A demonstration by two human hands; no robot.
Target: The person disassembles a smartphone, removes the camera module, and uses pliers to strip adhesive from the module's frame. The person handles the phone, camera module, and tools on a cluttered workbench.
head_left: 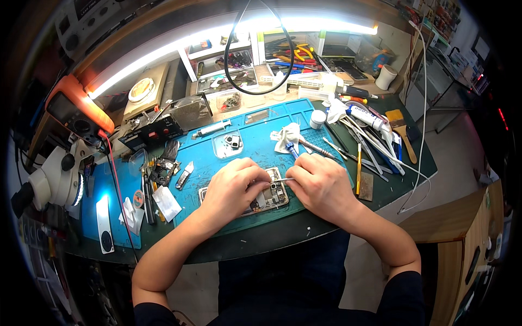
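An opened smartphone (280, 196) lies on the blue work mat (209, 149) in front of me, its inner parts exposed. My left hand (235, 186) is over its middle, thumb and forefinger closed together; what they pinch, if anything, is hidden. Closed around a thin metal tool (282, 180) is my right hand (322, 186), above the phone's right end. The tool points left, its tip near my left fingertips; its exact kind is not clear. A blue screwdriver handle (292, 149) rises beside my right knuckles, and I cannot tell whether that hand grips it too.
Beyond the hands are a clear parts box (227, 144), a crumpled tissue (287, 137) and a syringe (212, 129). Tweezers, a brush (401, 127) and a white tube (370, 117) crowd the right. An orange multimeter (79, 108) and microscope (51, 179) stand left. A black cable loop (227, 65) hangs ahead.
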